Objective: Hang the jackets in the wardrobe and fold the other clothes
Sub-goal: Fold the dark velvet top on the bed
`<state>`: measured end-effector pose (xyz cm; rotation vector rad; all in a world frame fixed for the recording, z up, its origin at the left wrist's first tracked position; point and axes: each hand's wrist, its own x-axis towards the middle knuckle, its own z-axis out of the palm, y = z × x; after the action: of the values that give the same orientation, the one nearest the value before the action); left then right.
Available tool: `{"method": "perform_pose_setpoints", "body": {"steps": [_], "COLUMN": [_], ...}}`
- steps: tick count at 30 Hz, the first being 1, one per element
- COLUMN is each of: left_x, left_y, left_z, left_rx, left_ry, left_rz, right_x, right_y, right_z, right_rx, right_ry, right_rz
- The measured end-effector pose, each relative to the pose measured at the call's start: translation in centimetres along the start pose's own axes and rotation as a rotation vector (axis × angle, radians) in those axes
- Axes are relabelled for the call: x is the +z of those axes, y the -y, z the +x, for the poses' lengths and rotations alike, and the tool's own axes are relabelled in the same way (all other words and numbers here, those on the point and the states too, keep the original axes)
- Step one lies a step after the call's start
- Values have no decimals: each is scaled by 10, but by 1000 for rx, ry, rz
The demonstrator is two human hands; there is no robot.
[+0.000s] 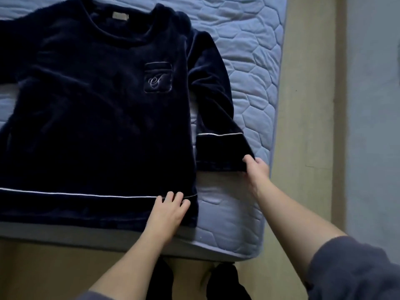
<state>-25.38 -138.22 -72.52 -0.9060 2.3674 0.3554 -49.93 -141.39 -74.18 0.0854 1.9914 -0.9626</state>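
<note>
Here the dark top (pixel 91 118) lies flat on the mattress (pixel 255 87). The left hand (pixel 167 213) rests on its hem, fingers relaxed. The right hand (pixel 256 169) pinches the cuff (pixel 220 151).

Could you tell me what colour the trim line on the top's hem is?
White trim line on a navy top; head view.

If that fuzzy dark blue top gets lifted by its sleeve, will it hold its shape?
Probably floppy: the navy top lies in soft ripples on the mattress, and its sleeve bends toward the right hand pinching the cuff. Its plush pile likely grips rather than slides.
</note>
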Motion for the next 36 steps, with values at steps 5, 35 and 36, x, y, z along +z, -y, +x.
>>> {"method": "perform_pose_setpoints", "body": {"steps": [5, 35, 36], "left_x": [-26, -164, -162], "left_y": [5, -43, -43], "left_z": [-1, 306, 308], "left_rx": [-14, -1005, -1002], "left_ry": [239, 101, 114], "left_rz": [-115, -1094, -1066], "right_x": [-65, -101, -97], "right_y": [54, 98, 97], "right_z": [17, 223, 230], "right_rx": [-147, 371, 411], "right_ry": [-163, 400, 386], "right_rz": [144, -359, -304]}}
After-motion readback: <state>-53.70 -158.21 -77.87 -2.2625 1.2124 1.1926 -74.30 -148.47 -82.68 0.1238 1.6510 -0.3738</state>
